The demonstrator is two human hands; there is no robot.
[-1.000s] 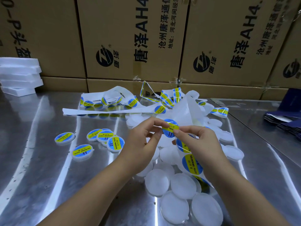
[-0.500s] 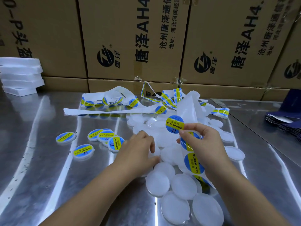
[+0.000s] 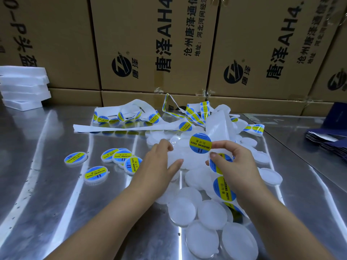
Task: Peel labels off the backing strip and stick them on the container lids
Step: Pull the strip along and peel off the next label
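My right hand (image 3: 234, 166) pinches a round blue and yellow label (image 3: 200, 143) by its edge between thumb and forefinger. The white backing strip (image 3: 218, 124) rises behind that hand and runs down under it, carrying more labels (image 3: 224, 188). My left hand (image 3: 159, 166) reaches into the pile of plain white container lids (image 3: 182, 211), its fingers and thumb curled round one white lid (image 3: 180, 156). Several labelled lids (image 3: 95, 174) lie on the table to the left.
The work surface is a shiny metal table (image 3: 47, 203). Loose coils of label strip (image 3: 131, 117) lie behind the pile. Cardboard boxes (image 3: 154, 44) wall off the back, white foam slabs (image 3: 22, 87) are stacked at far left, and dark blue sheets (image 3: 330, 139) lie at right.
My left hand let go of the label and dropped onto the lid pile, closing round a lid. My right hand keeps the peeled label, lifted slightly to the right.
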